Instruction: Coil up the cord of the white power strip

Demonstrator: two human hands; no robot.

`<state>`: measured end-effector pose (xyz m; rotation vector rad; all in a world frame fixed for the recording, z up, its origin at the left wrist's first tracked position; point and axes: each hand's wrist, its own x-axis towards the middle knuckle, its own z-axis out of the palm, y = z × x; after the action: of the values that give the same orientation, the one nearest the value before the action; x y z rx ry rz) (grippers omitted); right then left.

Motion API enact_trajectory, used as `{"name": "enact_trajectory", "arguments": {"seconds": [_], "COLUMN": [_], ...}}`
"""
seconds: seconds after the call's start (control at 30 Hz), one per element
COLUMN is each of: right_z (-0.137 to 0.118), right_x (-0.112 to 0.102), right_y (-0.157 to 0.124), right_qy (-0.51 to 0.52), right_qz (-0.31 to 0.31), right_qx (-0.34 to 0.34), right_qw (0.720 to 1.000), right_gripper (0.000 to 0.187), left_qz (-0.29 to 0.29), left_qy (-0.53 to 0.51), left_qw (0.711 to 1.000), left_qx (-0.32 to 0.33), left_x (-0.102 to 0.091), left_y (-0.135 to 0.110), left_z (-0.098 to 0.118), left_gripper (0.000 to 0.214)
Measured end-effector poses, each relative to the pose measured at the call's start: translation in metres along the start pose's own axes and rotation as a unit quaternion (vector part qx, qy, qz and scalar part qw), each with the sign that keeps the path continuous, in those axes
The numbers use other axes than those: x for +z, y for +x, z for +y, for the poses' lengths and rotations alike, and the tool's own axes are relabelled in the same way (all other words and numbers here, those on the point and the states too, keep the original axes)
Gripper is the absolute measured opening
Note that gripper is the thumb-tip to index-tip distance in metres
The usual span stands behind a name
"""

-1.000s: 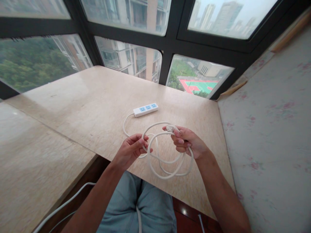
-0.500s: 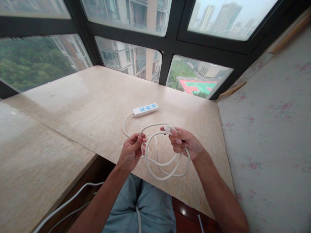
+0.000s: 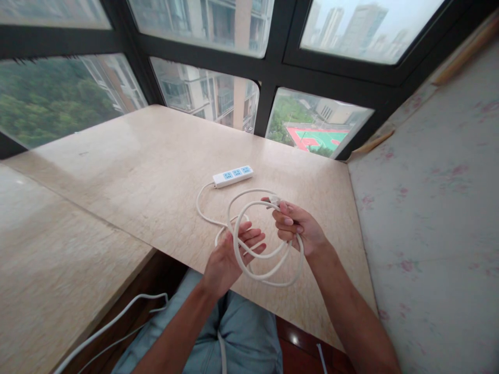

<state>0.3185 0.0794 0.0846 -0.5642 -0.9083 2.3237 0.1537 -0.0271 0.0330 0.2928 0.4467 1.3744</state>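
Note:
A white power strip [image 3: 233, 177] with blue socket faces lies on the stone-patterned ledge. Its white cord [image 3: 268, 281] runs toward me and hangs in loose loops between my hands. My right hand [image 3: 298, 226] is closed round the gathered loops, with the cord's plug [image 3: 274, 199] showing at its fingertips. At the left side of the coil, my left hand [image 3: 234, 254] has its fingers stretched out and apart, palm turned up. Strands of the cord pass across its palm and fingers, which do not grip them.
The pale ledge [image 3: 156, 156] meets dark-framed windows at the back and a flower-papered wall [image 3: 421, 223] at the right. Below its front edge are my legs [image 3: 245, 332] and, at lower left, another white cable [image 3: 113, 317] in a dark gap.
My left hand has let go of the cord, spread its fingers and moved right, under the loops. My right hand has hardly moved and still holds the coil.

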Motion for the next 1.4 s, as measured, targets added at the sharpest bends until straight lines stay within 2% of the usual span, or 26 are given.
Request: {"name": "enact_trajectory", "arguments": {"seconds": [0.13,0.3,0.53,0.67,0.93,1.2,1.4], "right_z": [-0.001,-0.004,-0.004,-0.004,-0.006,-0.005,-0.006], "right_x": [0.001,0.003,0.004,0.004,0.000,-0.004,-0.006], "right_y": [0.000,-0.002,-0.002,-0.003,-0.002,0.001,0.001], "right_qy": [-0.001,-0.034,-0.049,-0.057,-0.072,-0.070,-0.052], "right_qz": [0.017,0.044,0.055,0.057,0.081,0.076,0.068], "right_qx": [-0.014,-0.021,-0.031,-0.035,-0.059,-0.070,-0.069], "right_qw": [1.000,0.998,0.997,0.996,0.992,0.992,0.994], "right_gripper": [0.026,0.026,0.030,0.032,0.031,0.032,0.028], "left_qz": [0.043,0.115,0.149,0.170,0.175,0.090,0.106], "left_qy": [0.032,0.057,0.064,0.068,0.088,0.071,0.046], "left_qw": [0.998,0.991,0.986,0.983,0.980,0.993,0.993], "left_qx": [0.029,0.034,0.046,0.014,0.028,0.037,0.036], "left_x": [-0.002,-0.001,-0.001,0.000,0.003,0.009,0.008], "left_y": [-0.002,-0.001,-0.004,-0.005,-0.007,-0.006,-0.002], "left_z": [-0.012,-0.011,-0.008,-0.005,-0.001,-0.003,-0.008], "left_gripper": [0.026,0.026,0.028,0.028,0.025,0.029,0.022]}}
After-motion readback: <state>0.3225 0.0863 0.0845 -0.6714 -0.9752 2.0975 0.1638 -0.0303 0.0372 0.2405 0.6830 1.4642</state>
